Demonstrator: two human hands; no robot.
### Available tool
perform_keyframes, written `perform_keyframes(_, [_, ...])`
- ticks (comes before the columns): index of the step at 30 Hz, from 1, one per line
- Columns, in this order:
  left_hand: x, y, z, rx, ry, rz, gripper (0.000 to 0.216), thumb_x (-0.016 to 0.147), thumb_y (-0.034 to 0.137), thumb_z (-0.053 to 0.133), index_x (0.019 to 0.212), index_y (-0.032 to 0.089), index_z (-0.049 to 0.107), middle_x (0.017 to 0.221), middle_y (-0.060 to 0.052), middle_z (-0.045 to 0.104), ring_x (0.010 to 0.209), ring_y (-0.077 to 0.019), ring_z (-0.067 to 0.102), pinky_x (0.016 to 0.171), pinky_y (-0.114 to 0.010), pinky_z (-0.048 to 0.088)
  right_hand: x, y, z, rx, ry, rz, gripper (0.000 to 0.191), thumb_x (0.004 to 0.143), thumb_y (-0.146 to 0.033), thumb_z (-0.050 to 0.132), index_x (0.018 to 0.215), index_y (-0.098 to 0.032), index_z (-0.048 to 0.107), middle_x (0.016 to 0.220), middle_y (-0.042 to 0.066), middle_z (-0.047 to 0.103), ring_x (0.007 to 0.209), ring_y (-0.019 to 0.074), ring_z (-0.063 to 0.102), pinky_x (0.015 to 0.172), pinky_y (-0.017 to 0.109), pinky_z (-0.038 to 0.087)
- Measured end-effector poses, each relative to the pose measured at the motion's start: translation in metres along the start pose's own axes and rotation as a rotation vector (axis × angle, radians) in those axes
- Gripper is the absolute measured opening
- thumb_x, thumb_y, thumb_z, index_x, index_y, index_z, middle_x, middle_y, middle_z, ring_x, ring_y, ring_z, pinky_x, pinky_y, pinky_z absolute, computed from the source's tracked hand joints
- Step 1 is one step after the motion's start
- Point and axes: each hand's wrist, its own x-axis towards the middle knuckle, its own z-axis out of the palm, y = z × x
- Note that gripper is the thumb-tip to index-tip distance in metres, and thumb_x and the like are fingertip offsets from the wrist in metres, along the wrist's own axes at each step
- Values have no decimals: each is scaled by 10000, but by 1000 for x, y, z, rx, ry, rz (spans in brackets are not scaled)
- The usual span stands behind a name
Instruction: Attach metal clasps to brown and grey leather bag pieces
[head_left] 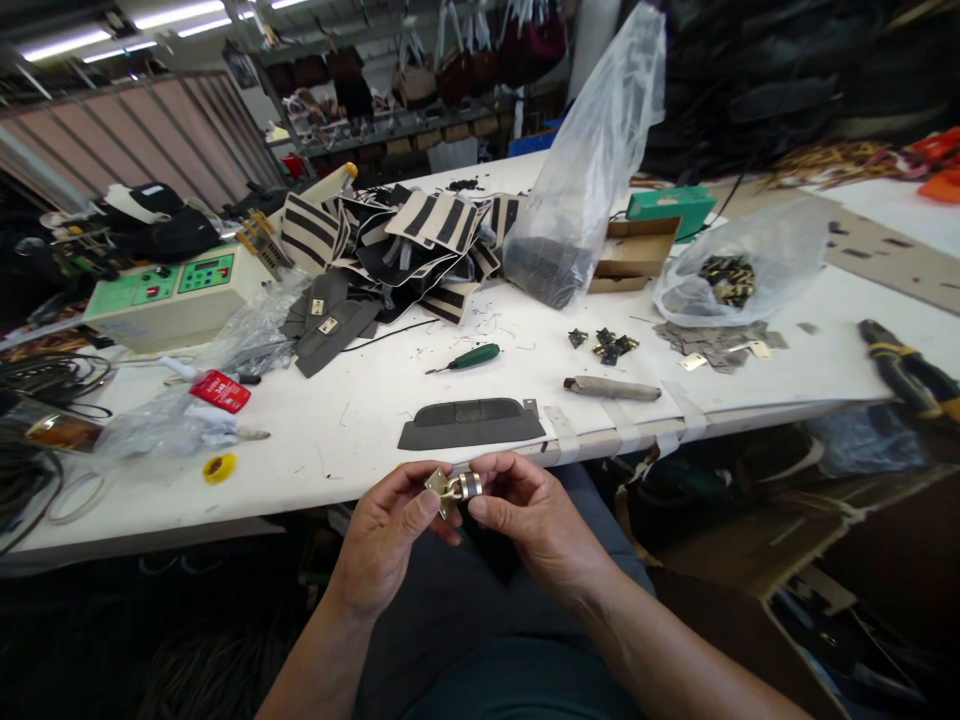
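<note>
Both hands meet just below the near edge of the white table (360, 420), over the person's lap, and pinch one small metal clasp (452, 487) between them. The left hand (390, 540) closes thumb and forefinger narrowly on the clasp's brass-coloured square plate, while the right hand (536, 520) grips the silvery barrel end with thumb and curled fingers. The clasp lies with its long axis roughly level, running left to right, plate end toward the left hand and barrel end toward the right; the plate is tilted up toward the camera. Nothing stands between the hands and the table edge. Just beyond the clasp, at the table's near edge, lies a dark grey leather flap (471, 424), its long side parallel to the edge, with strips of tape (600, 430) stuck down to its right. Farther back from the flap rest a green-handled awl (469, 358), pointing left, and a grey-handled tool (611, 389) lying level. Behind that tool sits a small scatter of dark metal fittings (606, 345), then a spread of flat metal plates (716, 345) before a clear bag of brass hardware (739, 265). A tall clear plastic bag (589, 170) stands behind the awl, beside a heap of black-and-cream striped pieces (420, 240). Far left of the flap are a roll of yellow tape (219, 467), a red packet (220, 391) and a control box (169, 295) with green panels.
</note>
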Motion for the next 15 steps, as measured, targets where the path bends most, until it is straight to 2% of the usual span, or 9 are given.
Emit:
perform_keyframes(2, [0, 0, 0, 8, 7, 4, 296, 897, 350, 769, 1142, 187, 737, 964, -70, 748, 764, -181, 702, 616, -304, 631, -1, -1, 1, -27, 1, -26, 417, 725, -264, 924, 1101, -238, 746, 915, -4, 748, 827, 140, 708, 814, 284, 599])
perform_keyframes(4, [0, -2, -1, 17, 9, 15, 288, 897, 323, 771, 1156, 203, 733, 991, -66, 748, 785, -179, 703, 620, -296, 635, -3, -4, 3, -138, 5, -91, 319, 777, -248, 881, 1070, -244, 755, 901, -7, 742, 806, 140, 710, 780, 278, 599])
perform_keyframes(7, [0, -5, -4, 38, -11, 34, 292, 886, 266, 783, 1170, 218, 732, 1107, -79, 748, 887, -192, 706, 662, -289, 649, -6, -8, 6, -450, 71, -378, 94, 851, -155, 788, 894, -231, 753, 872, 2, 732, 809, 146, 706, 765, 276, 590])
perform_keyframes(10, [1, -7, -5, 55, -24, 47, 319, 862, 209, 804, 1173, 233, 736, 1213, -87, 742, 968, -200, 705, 707, -280, 655, -10, -8, 7, -712, 121, -691, 206, 861, -37, 713, 856, -242, 726, 897, 8, 735, 845, 146, 711, 794, 277, 588])
perform_keyframes(12, [2, -8, -5, 56, -21, 49, 329, 849, 189, 814, 1166, 240, 743, 1234, -88, 746, 954, -196, 717, 710, -268, 652, -12, -7, 6, -807, 117, -786, 232, 861, -22, 702, 865, -254, 707, 920, 14, 734, 832, 146, 715, 758, 274, 593])
perform_keyframes(15, [2, -9, -4, 63, -24, 48, 333, 840, 181, 821, 1161, 231, 748, 1260, -102, 745, 927, -195, 734, 708, -261, 647, -15, -4, 2, -894, 118, -846, 232, 855, -41, 728, 878, -269, 695, 942, 21, 726, 829, 156, 711, 719, 279, 595])
